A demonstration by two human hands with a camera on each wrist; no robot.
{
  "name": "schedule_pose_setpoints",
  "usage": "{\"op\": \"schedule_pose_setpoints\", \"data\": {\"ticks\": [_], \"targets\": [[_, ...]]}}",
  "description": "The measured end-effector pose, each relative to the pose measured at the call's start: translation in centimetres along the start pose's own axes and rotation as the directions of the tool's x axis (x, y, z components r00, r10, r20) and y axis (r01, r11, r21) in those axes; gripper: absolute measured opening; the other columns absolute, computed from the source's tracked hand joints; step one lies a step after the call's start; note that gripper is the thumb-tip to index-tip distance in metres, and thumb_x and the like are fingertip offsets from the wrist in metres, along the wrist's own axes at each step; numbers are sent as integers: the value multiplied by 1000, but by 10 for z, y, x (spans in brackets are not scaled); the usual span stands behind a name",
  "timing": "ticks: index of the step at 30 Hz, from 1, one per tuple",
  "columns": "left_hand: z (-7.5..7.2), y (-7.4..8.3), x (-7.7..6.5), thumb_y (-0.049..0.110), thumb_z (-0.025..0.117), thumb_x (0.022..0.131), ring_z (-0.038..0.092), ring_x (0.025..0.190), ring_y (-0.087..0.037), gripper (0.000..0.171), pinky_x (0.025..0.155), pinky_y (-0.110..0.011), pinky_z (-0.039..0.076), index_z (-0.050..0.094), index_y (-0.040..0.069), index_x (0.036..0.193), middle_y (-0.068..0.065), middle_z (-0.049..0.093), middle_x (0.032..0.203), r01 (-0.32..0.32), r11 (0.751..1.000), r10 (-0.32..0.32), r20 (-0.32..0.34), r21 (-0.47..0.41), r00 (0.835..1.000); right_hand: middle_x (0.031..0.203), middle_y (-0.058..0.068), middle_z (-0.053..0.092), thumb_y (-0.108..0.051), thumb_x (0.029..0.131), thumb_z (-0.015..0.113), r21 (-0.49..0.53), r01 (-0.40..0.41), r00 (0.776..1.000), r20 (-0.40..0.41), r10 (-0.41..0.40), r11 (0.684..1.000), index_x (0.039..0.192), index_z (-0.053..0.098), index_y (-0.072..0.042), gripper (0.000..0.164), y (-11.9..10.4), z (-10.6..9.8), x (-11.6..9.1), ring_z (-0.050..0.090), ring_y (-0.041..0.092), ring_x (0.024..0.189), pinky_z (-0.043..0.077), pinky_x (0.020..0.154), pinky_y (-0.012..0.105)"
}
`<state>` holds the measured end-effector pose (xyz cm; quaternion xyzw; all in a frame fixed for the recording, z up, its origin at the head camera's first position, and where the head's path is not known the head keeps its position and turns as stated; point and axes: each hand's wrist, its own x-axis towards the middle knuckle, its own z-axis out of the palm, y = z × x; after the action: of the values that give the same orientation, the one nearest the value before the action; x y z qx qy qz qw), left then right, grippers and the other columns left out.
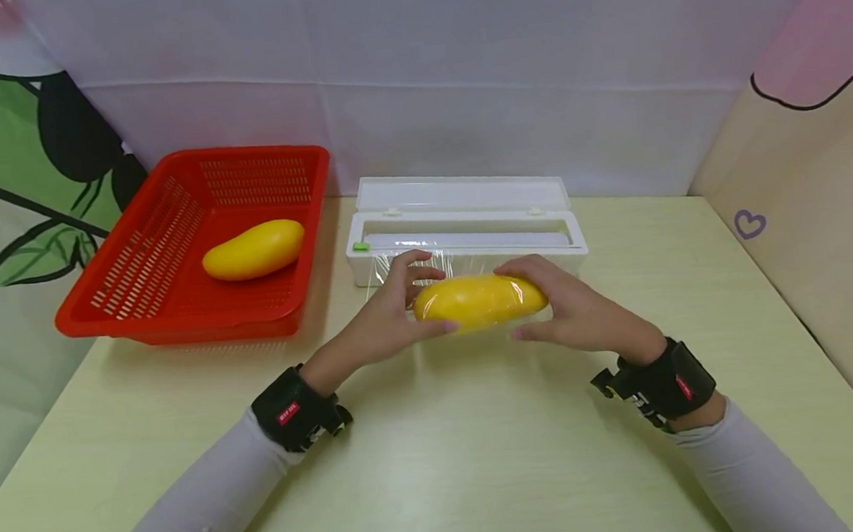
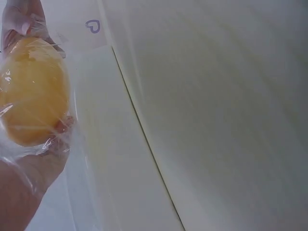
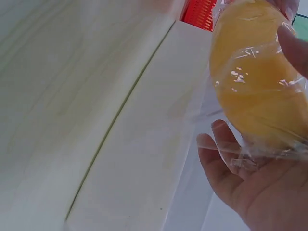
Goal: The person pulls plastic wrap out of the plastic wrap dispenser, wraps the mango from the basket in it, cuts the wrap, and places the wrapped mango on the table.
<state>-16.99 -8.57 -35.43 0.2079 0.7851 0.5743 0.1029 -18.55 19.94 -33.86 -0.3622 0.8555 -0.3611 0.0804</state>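
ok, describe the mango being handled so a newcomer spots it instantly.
On the pale table, find the open-lidded white box. Just in front of it, between the two hands, is a yellow mango. It has clear film over it; the other mango, in the red basket, shows none.

A creased, pale lilac backdrop (image 1: 460, 121) stands behind the bench's far edge; a printed green leaf (image 1: 42, 253) shows beyond its left edge, a purple heart (image 1: 750, 224) beyond its right.

My left sleeve (image 1: 204, 500) and right sleeve (image 1: 759, 474) are plain pale grey. I wear a black left wristband (image 1: 295, 406) and a matching right wristband (image 1: 664, 381), each bearing a small red label (image 1: 288, 413) and a dark protruding fitting (image 1: 337, 419).
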Motion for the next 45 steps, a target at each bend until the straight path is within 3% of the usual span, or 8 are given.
{"op": "schedule_pose_setpoints", "data": {"ticks": [5,11,16,19,26,33,40,45], "targets": [[0,-1,4,10,78,86,60,116,-32,86,93,-37,54,16,9,146,-16,47,137,24,996,-28,-41,-92,999,133,7,54,-23,89,77,29,-34,998,-52,36,999,142,42,-4,66,4,1,3,56,20,106,49,96,41],[-4,-5,8,12,74,90,61,110,-30,77,90,-33,55,19,8,144,-17,51,133,78,984,-89,-68,-159,994,134,10,55,-28,93,72,80,-74,994,-73,80,994,142,40,-1,64,9,-1,6,57,23,109,48,96,43],[-6,-5,8,20,81,84,59,111,-29,80,91,-37,55,28,11,142,-12,47,136,100,992,-104,-44,-81,994,124,11,58,-30,95,69,162,-118,989,-70,131,980,137,42,-3,56,16,2,10,58,24,102,51,89,40],[-6,-5,9,25,84,81,55,115,-27,81,94,-41,52,33,11,142,-8,46,136,72,997,-71,-34,17,997,117,13,59,-27,97,67,235,-154,982,-73,175,960,133,44,-4,49,20,3,13,58,25,98,52,83,33],[-7,-11,16,22,81,84,48,119,-26,64,101,-44,44,48,4,135,-10,50,133,29,976,-9,-95,214,995,115,14,59,-28,98,66,290,-205,966,-94,241,935,124,47,-3,40,26,8,18,59,25,94,51,77,28],[-10,-15,22,22,80,86,54,116,-24,61,97,-40,50,48,7,136,-6,55,132,54,973,-34,-92,223,995,119,15,54,-29,96,68,234,-224,946,-182,269,946,124,55,0,42,28,13,21,56,24,95,51,76,28],[-14,-16,23,26,78,88,54,120,-26,61,96,-39,51,45,9,137,-7,54,136,114,967,-94,-96,228,991,116,7,64,-39,93,70,157,-239,952,-158,264,958,131,58,-8,50,35,11,22,57,22,90,49,73,32],[-16,-17,25,28,77,88,53,127,-29,62,99,-41,50,43,8,136,-9,53,138,125,963,-105,-95,237,990,116,5,64,-44,90,72,109,-253,947,-175,269,961,132,53,-10,58,38,12,22,53,23,85,45,68,33]]}}
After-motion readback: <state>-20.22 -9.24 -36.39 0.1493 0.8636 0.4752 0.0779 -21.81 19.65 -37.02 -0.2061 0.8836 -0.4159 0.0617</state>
